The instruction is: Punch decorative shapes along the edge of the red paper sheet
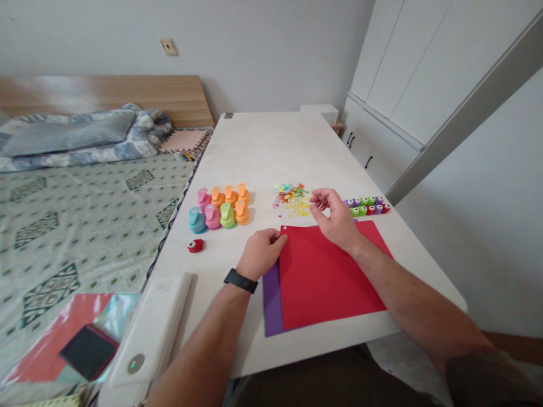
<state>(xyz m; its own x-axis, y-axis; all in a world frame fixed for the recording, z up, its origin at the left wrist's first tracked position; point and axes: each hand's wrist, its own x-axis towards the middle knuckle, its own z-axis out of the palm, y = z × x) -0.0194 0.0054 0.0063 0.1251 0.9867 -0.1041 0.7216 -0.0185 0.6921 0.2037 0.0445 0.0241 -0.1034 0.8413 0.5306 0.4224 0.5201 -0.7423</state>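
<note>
My left hand (pixel 261 254) grips the left edge of a red paper sheet (pixel 326 277), which lies on a purple paper sheet (pixel 270 299). My right hand (pixel 333 217) hangs above the sheet's top edge, thumb and forefinger pinched together beside a pile of colourful paper confetti (pixel 292 199). Anything tiny between those fingertips cannot be made out. Left of the pile stand several chunky pastel craft punches (pixel 220 209). A row of small multicoloured punches (pixel 367 206) lies to the right, and a small red punch (pixel 195 245) sits apart at the left.
All this lies on a long white table (pixel 271 147). A white long device (pixel 148 333) with a green light sits at its near left corner. To the left, a patterned bed (pixel 85 237) holds a black pad (pixel 89 351) on red paper. White cabinets (pixel 403 73) stand at the right.
</note>
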